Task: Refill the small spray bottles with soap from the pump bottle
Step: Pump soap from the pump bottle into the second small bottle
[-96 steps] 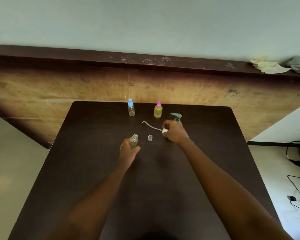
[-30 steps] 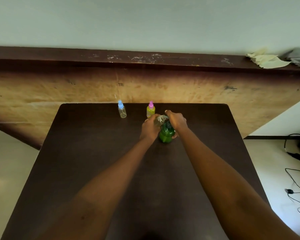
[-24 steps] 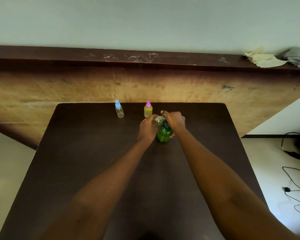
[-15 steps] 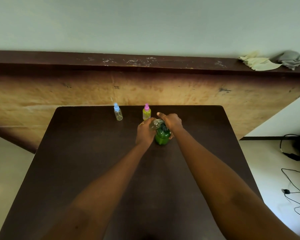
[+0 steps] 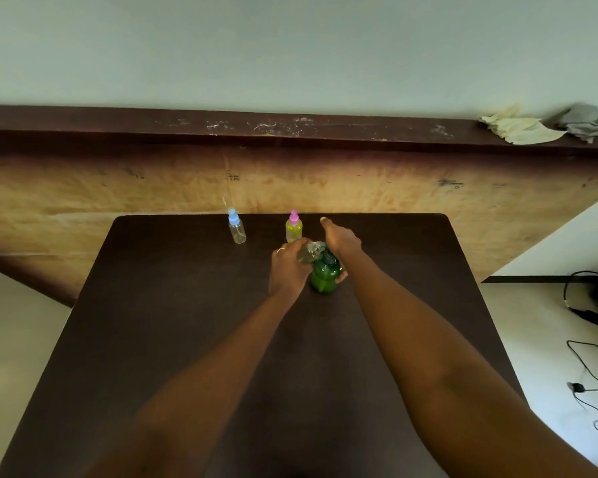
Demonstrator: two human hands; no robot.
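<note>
Dark desk (image 5: 187, 305) against a plywood wall: your left hand (image 5: 287, 270) curls its fingers round a small clear spray bottle (image 5: 309, 251), tilted against the green pump bottle (image 5: 323, 274), which your right hand (image 5: 340, 241) grips. Let its mouth stray from the spout and soap likely spills.

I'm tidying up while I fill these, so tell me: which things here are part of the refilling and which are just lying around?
Part of the job:
green pump bottle, under the right hand
clear bottle, held in the left hand
blue-capped bottle
pink-capped bottle

Just lying about:
yellow cloth and grey cloth on the ledge
cables at the right
</note>
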